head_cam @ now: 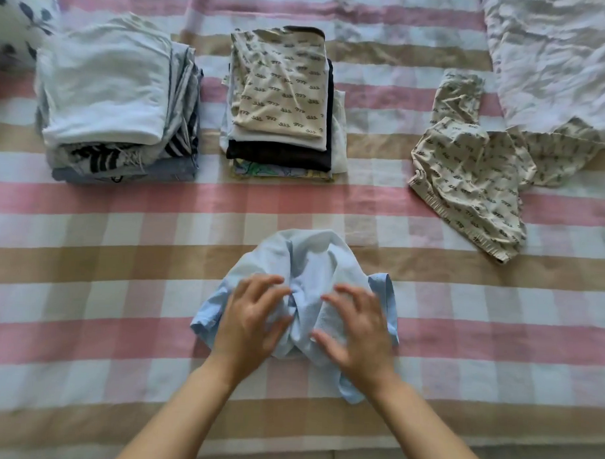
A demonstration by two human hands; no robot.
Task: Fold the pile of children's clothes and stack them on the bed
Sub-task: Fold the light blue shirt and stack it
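Nearest the bed's (pixel 121 257) front edge, two hands lie on one crumpled light blue garment (pixel 310 260). The left hand (pixel 253 317) and right hand (pixel 354 329) each rest on the cloth with fingers spread wide and slightly bent, neither closed round it. Farther back, to the right, one unfolded beige patterned garment (pixel 467 176) lies loose. Beyond are two folded stacks: a pale stack (pixel 107 92) at left and a beige-topped stack (pixel 282 91) in the middle. One white duvet (pixel 557 59) and one leaf-print pillow (pixel 17 16) fill the far corners.
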